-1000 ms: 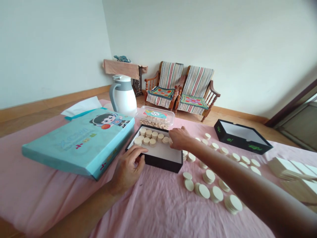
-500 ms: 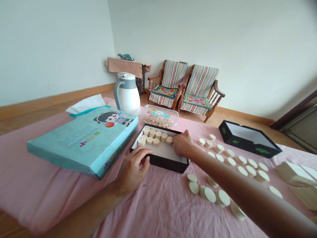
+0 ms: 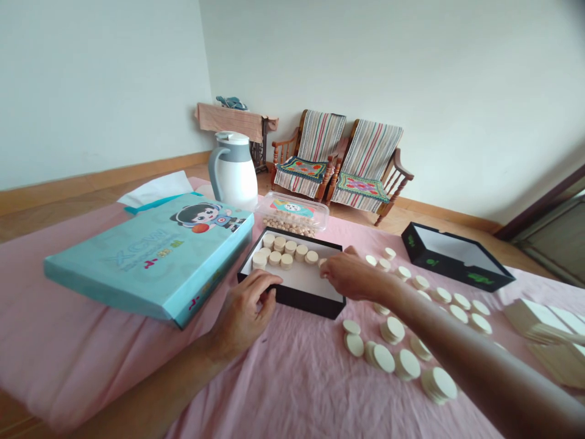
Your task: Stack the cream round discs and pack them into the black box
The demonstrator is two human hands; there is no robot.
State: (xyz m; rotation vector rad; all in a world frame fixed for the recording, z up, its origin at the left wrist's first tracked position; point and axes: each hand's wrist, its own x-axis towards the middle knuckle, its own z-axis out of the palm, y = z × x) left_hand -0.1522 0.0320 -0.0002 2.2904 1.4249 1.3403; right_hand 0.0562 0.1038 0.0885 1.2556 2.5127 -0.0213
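Note:
A shallow black box (image 3: 315, 302) with a white inside lies in the middle of the pink cloth. Several pale wooden discs (image 3: 274, 258), some stacked, stand along its left and far sides. My left hand (image 3: 247, 308) is curled over the box's near left edge, gripping the rim. Over the right end of the box, my right hand (image 3: 350, 274) is closed, fingers pinched around a wooden disc (image 3: 322, 263) partly hidden by the fingertips. Many more disc stacks (image 3: 408, 364) lie on the cloth near and beneath my right forearm.
A large light-blue box (image 3: 150, 262) lies on the left, with a white-and-grey jug (image 3: 235, 174) behind it. A clear plastic tub (image 3: 295, 216) of small wooden pieces sits beyond the black box. To the right are a second black box part (image 3: 457, 259) and flat wooden pieces (image 3: 542, 323).
My right hand has drawn back slightly to the right, uncovering discs at the far right of the row in the box. My left hand stays on the box's edge.

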